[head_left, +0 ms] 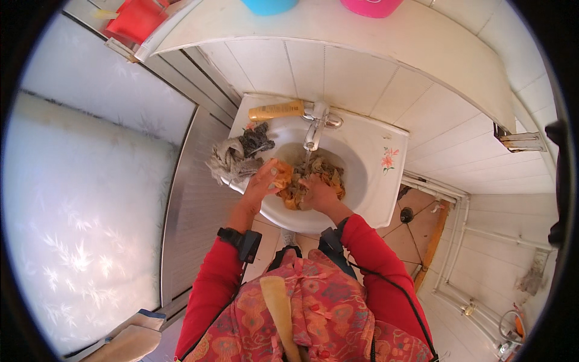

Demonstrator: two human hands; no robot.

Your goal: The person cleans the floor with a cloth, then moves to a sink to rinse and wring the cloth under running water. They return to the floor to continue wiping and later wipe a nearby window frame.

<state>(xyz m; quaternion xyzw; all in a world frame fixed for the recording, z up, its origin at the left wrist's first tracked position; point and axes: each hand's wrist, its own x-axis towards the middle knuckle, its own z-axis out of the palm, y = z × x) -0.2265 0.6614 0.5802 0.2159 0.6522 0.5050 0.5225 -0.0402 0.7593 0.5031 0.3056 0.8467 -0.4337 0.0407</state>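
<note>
A wet orange and brown patterned cloth [292, 196] lies bunched in the white washbasin [360, 208]. My left hand [260, 183] is closed on an orange fold of it at the basin's left side. Lower in the bowl, my right hand [318, 194] grips the bunched middle of the same cloth, its fingertips partly hidden in the folds. Water runs from the chrome faucet [315, 130] onto the cloth just beyond my right hand. On the basin's left rim rest a grey cloth [229, 158] and a dark, crumpled cloth [257, 140].
A yellow tube [276, 111] lies beside the faucet. Above the basin runs a shelf [362, 37] with a blue container [269, 5] and a pink one [371, 6]. A frosted glass panel [90, 193] stands at left; white pipes [458, 241] run along the right wall.
</note>
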